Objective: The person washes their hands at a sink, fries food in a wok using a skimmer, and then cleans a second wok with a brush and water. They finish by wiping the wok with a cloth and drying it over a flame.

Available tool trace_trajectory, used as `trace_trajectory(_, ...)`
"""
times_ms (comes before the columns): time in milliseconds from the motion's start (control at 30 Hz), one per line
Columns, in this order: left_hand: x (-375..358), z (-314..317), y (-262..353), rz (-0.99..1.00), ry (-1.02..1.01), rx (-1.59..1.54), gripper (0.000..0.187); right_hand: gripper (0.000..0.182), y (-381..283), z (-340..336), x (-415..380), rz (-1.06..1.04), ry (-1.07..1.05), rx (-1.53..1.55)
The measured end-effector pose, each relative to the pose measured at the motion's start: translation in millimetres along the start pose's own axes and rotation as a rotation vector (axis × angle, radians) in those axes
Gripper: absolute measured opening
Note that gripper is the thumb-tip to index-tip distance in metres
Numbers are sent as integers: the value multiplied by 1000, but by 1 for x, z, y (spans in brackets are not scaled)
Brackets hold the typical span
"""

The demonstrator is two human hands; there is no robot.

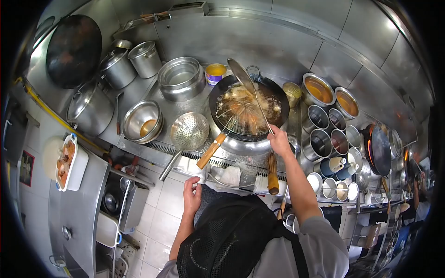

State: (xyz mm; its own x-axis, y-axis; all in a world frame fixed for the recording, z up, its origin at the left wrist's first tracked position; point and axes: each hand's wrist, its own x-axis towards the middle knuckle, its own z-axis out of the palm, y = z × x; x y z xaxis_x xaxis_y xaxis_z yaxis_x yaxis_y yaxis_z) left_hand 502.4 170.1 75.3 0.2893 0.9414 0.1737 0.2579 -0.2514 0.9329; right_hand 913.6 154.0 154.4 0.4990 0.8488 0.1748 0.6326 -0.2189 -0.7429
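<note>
Person's right hand (280,140) clamped on the lower handle of a long-handled, round grey metal ladle (242,75), its bowl beyond the grip, over the large round black wok (283,103). Left hand (192,193) loosely uncurled, nearside-left of wok, apart from the wooden-handled, round wire skimmer (213,151).

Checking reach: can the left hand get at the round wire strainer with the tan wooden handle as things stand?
Probably yes: the left hand looks empty, and the wooden handle of the strainer juts toward it. The round perforated steel ladle lies to one side, so the way seems free.
</note>
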Motion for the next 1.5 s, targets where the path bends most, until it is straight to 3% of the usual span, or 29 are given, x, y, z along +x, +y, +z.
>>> trace_trajectory(133,-1,0,2,-2,-16,-1,24,46,-14,-18,4,181,-176,207)
trace_trajectory(233,0,-3,5,1,-18,1,23,44,2,-30,4,29,-143,11)
trace_trajectory(300,1,-3,5,-11,0,-5,23,43,11,-35,3,-131,-3,-41)
trace_trajectory(367,-1,-7,3,-11,4,7,24,41,-7,-58,-2,-87,-8,-101)
trace_trajectory(567,-6,-9,-2,-28,-6,20,24,43,-70,-147,-12,-153,-165,-266)
trace_trajectory(633,-5,-6,-4,-27,-12,17,23,45,-82,-161,-11,-251,-310,-351)
trace_trajectory(700,-4,-3,-5,-11,-7,29,22,45,-89,-157,-6,-165,-356,-400)
trace_trajectory(767,-2,1,-3,-4,-25,18,22,43,-69,-140,8,-319,-369,-399)
trace_trajectory(933,-6,5,1,-7,-54,9,22,44,-35,-97,18,-97,-273,-295)
trace_trajectory(1033,-9,3,-1,-13,-25,3,22,45,-17,-81,0,-92,-152,-209)
trace_trajectory(1100,-13,0,-6,-33,-19,-7,22,45,-15,-78,-19,67,-84,-76)
trace_trajectory(1233,-16,-2,-8,-43,-31,3,22,46,-3,-81,-54,195,87,72)
trace_trajectory(1433,-8,5,-4,-39,-78,21,23,45,25,-65,-82,237,220,-16)
trace_trajectory(1467,-6,7,-1,-33,-84,10,22,46,59,-47,-80,87,270,-48)
trace_trajectory(1500,-4,8,0,-28,-89,-1,21,46,60,-38,-77,84,274,-48)
